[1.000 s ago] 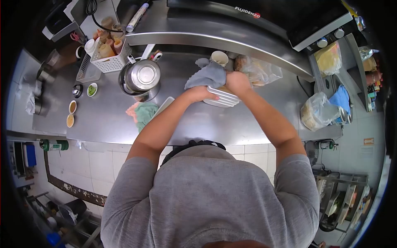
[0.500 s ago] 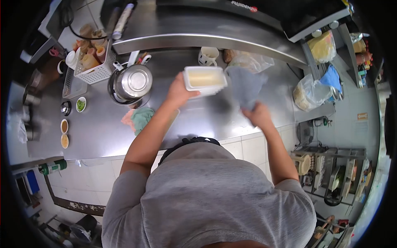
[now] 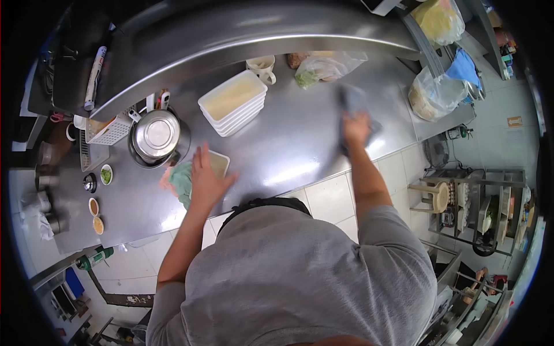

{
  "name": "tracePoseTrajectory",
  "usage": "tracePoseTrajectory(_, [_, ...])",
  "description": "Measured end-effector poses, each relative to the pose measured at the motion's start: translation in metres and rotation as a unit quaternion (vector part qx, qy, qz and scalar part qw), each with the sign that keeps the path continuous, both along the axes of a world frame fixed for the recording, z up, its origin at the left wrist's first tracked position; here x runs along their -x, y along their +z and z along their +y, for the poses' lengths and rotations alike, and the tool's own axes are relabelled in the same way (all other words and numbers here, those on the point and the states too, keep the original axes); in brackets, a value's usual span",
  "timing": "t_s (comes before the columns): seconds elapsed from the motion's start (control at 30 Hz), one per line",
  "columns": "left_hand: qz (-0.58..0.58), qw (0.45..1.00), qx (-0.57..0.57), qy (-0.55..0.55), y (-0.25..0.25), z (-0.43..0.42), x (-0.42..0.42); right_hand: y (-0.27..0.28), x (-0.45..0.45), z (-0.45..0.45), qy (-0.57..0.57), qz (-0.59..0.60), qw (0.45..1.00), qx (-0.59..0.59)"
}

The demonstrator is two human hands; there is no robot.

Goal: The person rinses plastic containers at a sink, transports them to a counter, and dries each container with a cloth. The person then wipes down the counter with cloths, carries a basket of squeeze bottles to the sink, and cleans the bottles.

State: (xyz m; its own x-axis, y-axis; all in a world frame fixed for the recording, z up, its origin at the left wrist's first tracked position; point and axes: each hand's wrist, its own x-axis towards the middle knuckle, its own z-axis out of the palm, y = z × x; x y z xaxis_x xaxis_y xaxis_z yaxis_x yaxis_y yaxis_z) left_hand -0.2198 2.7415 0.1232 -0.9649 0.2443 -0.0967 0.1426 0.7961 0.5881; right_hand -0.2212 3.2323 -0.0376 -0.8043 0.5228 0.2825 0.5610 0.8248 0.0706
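Note:
My right hand (image 3: 356, 128) presses a grey-blue cloth (image 3: 353, 100) onto the steel counter (image 3: 294, 138), its fingers closed over it; motion blurs the cloth. My left hand (image 3: 210, 183) is open with fingers spread, holding nothing. It hovers over a shallow pale container or lid (image 3: 219, 164) and beside a green cloth (image 3: 181, 180) lying on a pink one. Ahead of it, a stack of white rectangular containers (image 3: 235, 106) stands on the counter, with something pale yellow visible in the top one.
A lidded steel pot (image 3: 157, 134) stands left of the stack, near a white basket (image 3: 112, 131). Small bowls, one with chopped greens (image 3: 106, 175), sit farther left. A mug (image 3: 261, 68) and a plastic bag (image 3: 329, 66) lie under the overhead shelf (image 3: 254, 43). Another bag (image 3: 433, 95) is right.
The container stack has left my left hand and now stands on the counter; that hand came back toward me and opened. The cloth in my right hand went from the air down onto the counter.

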Motion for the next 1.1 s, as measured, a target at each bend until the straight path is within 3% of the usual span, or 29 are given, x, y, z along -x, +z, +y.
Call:
tracePoseTrajectory(0.03, [-0.004,0.996,0.075,-0.037,-0.002,-0.002,-0.007,0.029,-0.026,0.01,-0.124,0.052,0.989,0.052])
tracePoseTrajectory(0.07, [-0.004,0.997,0.073,-0.031,-0.005,-0.002,-0.008,0.042,-0.05,0.027,-0.181,0.067,0.976,0.104])
tracePoseTrajectory(0.13, [-0.008,0.997,0.071,-0.017,-0.009,-0.004,-0.014,0.006,-0.086,0.061,-0.213,0.012,0.977,0.006])
tracePoseTrajectory(0.17, [0.023,1.0,0.007,-0.002,-0.006,-0.004,-0.013,-0.005,-0.095,0.067,-0.212,0.02,0.976,0.038])
tracePoseTrajectory(0.2, [0.057,0.997,-0.059,0.013,0.001,0.0,-0.007,0.014,-0.099,0.044,-0.093,0.114,0.988,0.051])
tracePoseTrajectory(0.23, [0.093,0.988,-0.124,0.029,0.005,0.003,0.003,0.039,-0.086,0.016,-0.068,0.182,0.97,0.148])
tracePoseTrajectory(0.33, [0.133,0.961,-0.232,0.063,0.002,0.012,0.055,0.09,-0.048,-0.053,0.054,0.35,0.854,0.382])
tracePoseTrajectory(0.37, [0.164,0.951,-0.255,0.061,-0.007,0.018,0.07,0.126,-0.031,-0.087,0.027,0.316,0.861,0.398])
tracePoseTrajectory(0.4, [0.109,0.957,-0.263,0.052,-0.01,0.026,0.08,0.162,-0.012,-0.122,0.088,0.326,0.817,0.467])
tracePoseTrajectory(0.47, [0.003,0.96,-0.279,0.03,-0.006,0.046,0.093,0.226,0.02,-0.181,0.269,0.257,0.821,0.432])
tracePoseTrajectory(0.53, [0.105,0.976,-0.192,-0.011,0.015,0.069,0.073,0.245,0.053,-0.214,0.298,-0.053,0.889,0.344])
tracePoseTrajectory(0.6, [0.169,0.972,-0.16,-0.009,0.019,0.081,0.059,0.222,0.065,-0.241,0.437,-0.078,0.879,0.175])
tracePoseTrajectory(0.7, [0.197,0.965,-0.171,0.03,-0.001,0.089,0.05,0.212,0.068,-0.263,0.416,-0.082,0.895,0.141])
tracePoseTrajectory(0.73, [0.2,0.967,-0.155,0.025,-0.003,0.092,0.05,0.231,0.068,-0.27,0.39,-0.192,0.868,0.238])
tracePoseTrajectory(0.8, [0.213,0.97,-0.116,0.013,-0.007,0.095,0.04,0.269,0.062,-0.28,0.307,-0.404,0.757,0.412])
tracePoseTrajectory(0.9, [0.264,0.953,-0.133,0.068,-0.013,0.1,0.032,0.244,0.055,-0.279,0.354,-0.271,0.807,0.387])
tracePoseTrajectory(1.0, [0.183,0.951,-0.233,0.083,-0.015,0.1,0.035,0.235,0.056,-0.285,0.317,-0.152,0.815,0.461])
tracePoseTrajectory(1.03, [0.135,0.948,-0.272,0.092,-0.016,0.1,0.044,0.24,0.056,-0.288,0.29,-0.059,0.753,0.588])
tracePoseTrajectory(1.1, [0.031,0.933,-0.343,0.106,-0.024,0.093,0.052,0.254,0.05,-0.293,0.206,0.13,0.563,0.789])
